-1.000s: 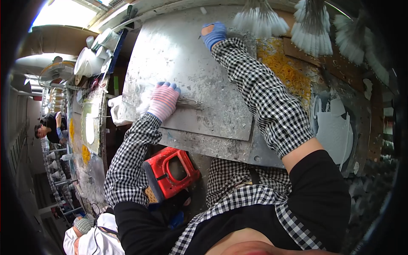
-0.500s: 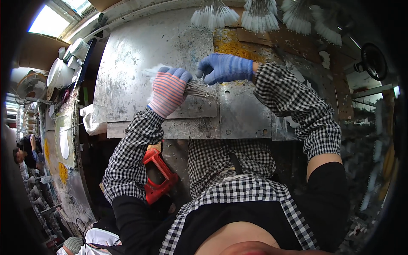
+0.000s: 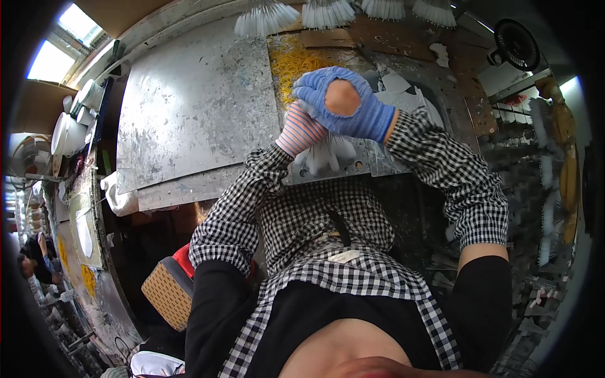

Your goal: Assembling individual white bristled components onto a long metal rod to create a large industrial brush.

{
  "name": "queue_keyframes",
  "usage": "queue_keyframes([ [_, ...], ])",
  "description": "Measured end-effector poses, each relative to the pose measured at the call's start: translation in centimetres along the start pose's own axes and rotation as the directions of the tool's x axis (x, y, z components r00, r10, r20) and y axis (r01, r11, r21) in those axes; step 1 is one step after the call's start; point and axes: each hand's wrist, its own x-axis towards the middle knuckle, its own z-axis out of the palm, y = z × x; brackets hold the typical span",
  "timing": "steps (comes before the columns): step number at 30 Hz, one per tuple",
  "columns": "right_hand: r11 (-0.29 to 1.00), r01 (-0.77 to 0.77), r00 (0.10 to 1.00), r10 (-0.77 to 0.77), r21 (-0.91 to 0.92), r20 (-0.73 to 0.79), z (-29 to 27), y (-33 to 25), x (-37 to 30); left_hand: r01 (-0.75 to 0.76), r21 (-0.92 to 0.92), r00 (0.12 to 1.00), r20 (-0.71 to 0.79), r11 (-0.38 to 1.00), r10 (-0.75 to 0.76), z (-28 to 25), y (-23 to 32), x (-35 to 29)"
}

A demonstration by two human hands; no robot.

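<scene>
My left hand, in a pink and grey striped glove, is closed round a bundle of thin white-bristled brushes. Their white ends fan out below the hands, toward my body. Over the top of the left fist curls my right hand, in a blue glove with a large hole on its back. Its fingers are bent and pressed together against the left hand; what they grip is hidden. Just behind the hands lies a heap of yellow rubber bands on the metal-topped table.
Several white brush bundles line the far edge. Scraps of white sheet lie right of my hands. A black fan stands far right, white tubs far left. A woven-patterned seat is beside my left elbow.
My hands have come together, the right closing over the left. The brush bundle has turned from lying sideways to bristles pointing toward me. The whole view has shifted, uncovering more of the yellow bands.
</scene>
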Motion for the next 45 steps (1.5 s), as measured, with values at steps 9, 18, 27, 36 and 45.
queue_keyframes([
  [9,0.961,0.106,0.994,-0.101,0.255,-0.033,-4.0,-3.1,0.3,-0.183,0.937,0.875,0.293,-0.298,0.385,-0.3,-3.8,-1.8],
  [18,0.751,-0.149,0.942,0.306,0.644,-0.138,2.5,-3.8,-8.0,-0.449,0.526,0.395,-0.608,0.722,0.689,3.1,8.6,-4.6],
  [27,0.809,-0.06,0.963,0.201,0.585,-0.178,6.5,-3.9,-12.4,-0.503,0.405,0.321,-0.732,0.763,0.601,1.7,8.0,-6.2],
  [36,0.962,-0.151,0.961,0.09,0.225,0.26,-8.5,1.5,-14.0,-0.476,0.814,0.826,0.284,0.332,0.487,8.0,3.9,-6.2],
  [45,0.962,0.104,0.98,-0.055,0.252,-0.193,-8.8,2.0,-7.1,-0.192,0.838,0.964,0.063,0.51,0.259,6.1,-1.0,-2.9],
])
